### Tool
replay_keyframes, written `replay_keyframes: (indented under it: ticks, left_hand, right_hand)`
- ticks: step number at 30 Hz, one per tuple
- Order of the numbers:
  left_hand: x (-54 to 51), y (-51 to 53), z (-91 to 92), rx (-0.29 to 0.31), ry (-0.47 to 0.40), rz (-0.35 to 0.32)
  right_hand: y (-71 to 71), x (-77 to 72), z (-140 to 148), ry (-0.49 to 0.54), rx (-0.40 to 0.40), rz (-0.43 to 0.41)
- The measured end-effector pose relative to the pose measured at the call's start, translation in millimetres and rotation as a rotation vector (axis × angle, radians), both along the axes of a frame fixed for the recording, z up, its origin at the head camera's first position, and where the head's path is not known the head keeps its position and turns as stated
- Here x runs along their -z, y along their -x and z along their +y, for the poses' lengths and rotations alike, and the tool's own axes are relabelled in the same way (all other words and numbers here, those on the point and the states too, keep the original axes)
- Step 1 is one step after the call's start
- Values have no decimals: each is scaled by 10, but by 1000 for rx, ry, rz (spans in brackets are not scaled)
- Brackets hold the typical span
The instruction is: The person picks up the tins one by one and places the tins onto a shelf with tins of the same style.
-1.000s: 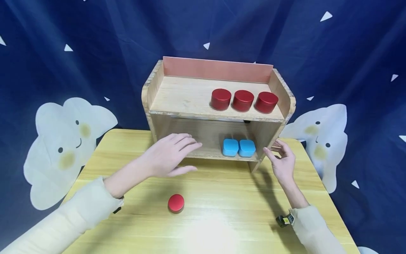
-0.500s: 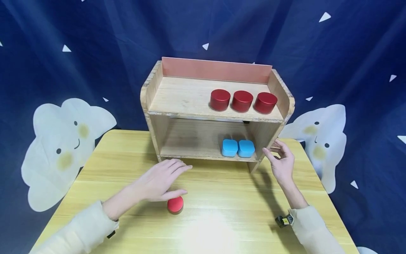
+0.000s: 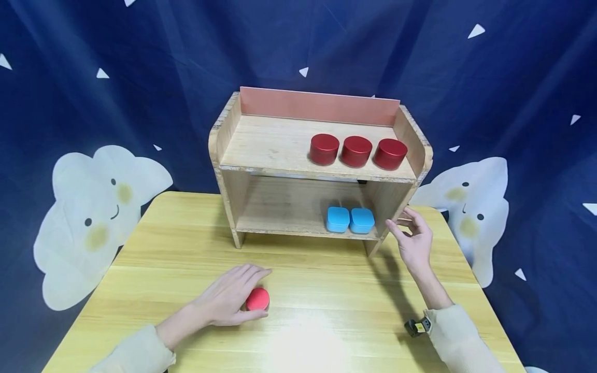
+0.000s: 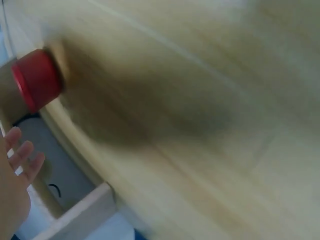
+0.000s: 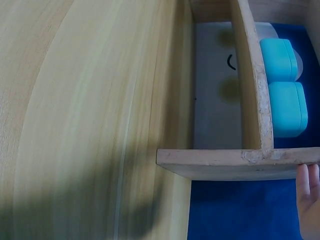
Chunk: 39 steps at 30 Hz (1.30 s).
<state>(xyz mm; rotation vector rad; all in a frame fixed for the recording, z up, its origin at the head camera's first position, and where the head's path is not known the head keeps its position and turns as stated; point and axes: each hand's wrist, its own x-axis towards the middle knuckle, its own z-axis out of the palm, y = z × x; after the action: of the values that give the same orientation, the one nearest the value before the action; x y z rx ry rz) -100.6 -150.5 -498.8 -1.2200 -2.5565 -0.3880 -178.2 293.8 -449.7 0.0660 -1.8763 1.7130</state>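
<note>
My left hand is low over the table beside a round red tin. Its fingers lie past the tin's far side and its thumb is in front, with a gap visible in the left wrist view between fingertips and tin. My right hand holds the right side panel of a small wooden shelf, thumb at the front edge and fingers on the outer face. In the right wrist view, fingertips touch that panel.
Three red tins stand in a row on the upper board, toward the right. Two blue rounded-square boxes sit side by side on the lower board. The wooden table carries the shelf, and a dark blue curtain hangs behind.
My left hand has come down from in front of the lower board toward the near side, to the red tin on the table. The right hand has kept its place.
</note>
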Motion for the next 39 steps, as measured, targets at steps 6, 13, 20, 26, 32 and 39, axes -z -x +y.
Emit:
replay_keyframes:
  ticks: [6, 13, 20, 26, 32, 39]
  left_hand:
    - [164, -28, -92, -52, 6, -38]
    - [332, -61, -188, -72, 0, -52]
    - [425, -89, -238, -79, 2, -43]
    - [430, -78, -248, -93, 12, -37]
    - [414, -68, -220, -80, 17, -51]
    - [405, -48, -179, -75, 35, -41]
  right_hand:
    - [-3, 0, 9, -15, -1, -1]
    - [-3, 2, 9, -22, 2, -3]
    - [-3, 5, 11, -25, 0, 7]
    - [-5, 6, 12, -24, 8, 1]
    - [-11, -1, 4, -24, 8, -5]
    - [-12, -9, 5, -8, 9, -20]
